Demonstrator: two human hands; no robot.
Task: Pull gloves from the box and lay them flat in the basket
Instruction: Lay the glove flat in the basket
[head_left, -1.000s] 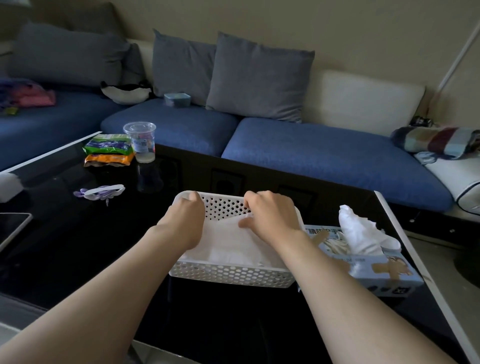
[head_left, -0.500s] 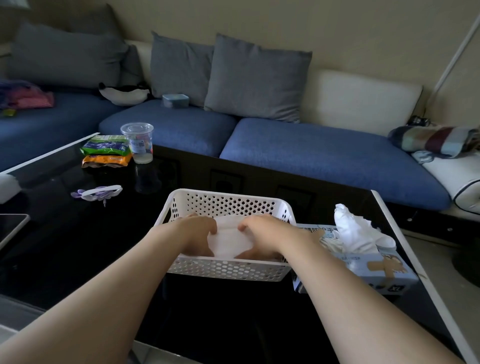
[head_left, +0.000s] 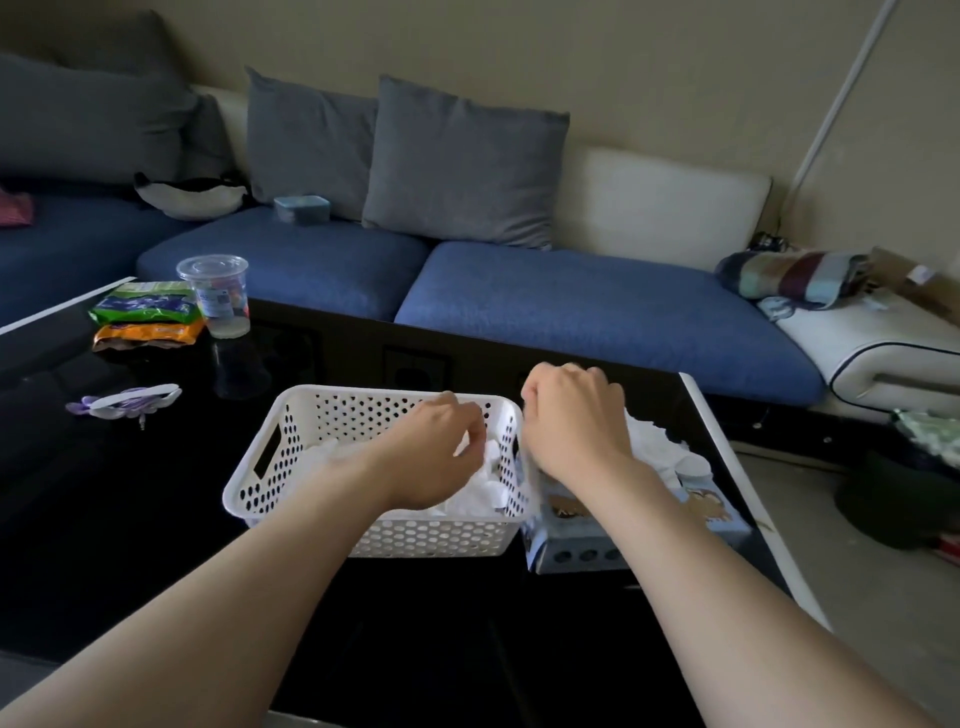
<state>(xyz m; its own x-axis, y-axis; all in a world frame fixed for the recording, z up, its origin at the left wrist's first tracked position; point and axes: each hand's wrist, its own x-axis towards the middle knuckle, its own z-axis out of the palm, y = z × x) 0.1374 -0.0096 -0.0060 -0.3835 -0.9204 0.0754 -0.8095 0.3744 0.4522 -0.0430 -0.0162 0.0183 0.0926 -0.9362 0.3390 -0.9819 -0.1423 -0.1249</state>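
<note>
A white perforated basket (head_left: 363, 397) stands on the black glass table (head_left: 130, 519), with white gloves (head_left: 332, 452) lying in it. Touching its right side is the blue glove box (head_left: 719, 514); a bunch of white gloves (head_left: 660, 447) sticks out of its top. My left hand (head_left: 436, 457) is over the basket's right half, its fingers pinching a thin white glove (head_left: 491, 462). My right hand (head_left: 576, 421) hovers over the box's near-left part with curled fingers, and it holds the same glove, which hangs across the basket's right wall.
A clear plastic cup (head_left: 215, 296) and snack packs (head_left: 145, 309) sit at the table's far left. A purple and white item (head_left: 130, 402) lies left of the basket. The blue sofa (head_left: 571, 312) runs behind the table. The table's white right edge (head_left: 727, 467) passes just beside the box.
Both hands have left the middle of the basket and shifted right. The right hand now sits over the glove box, and a glove is held between the hands at the basket's right wall.
</note>
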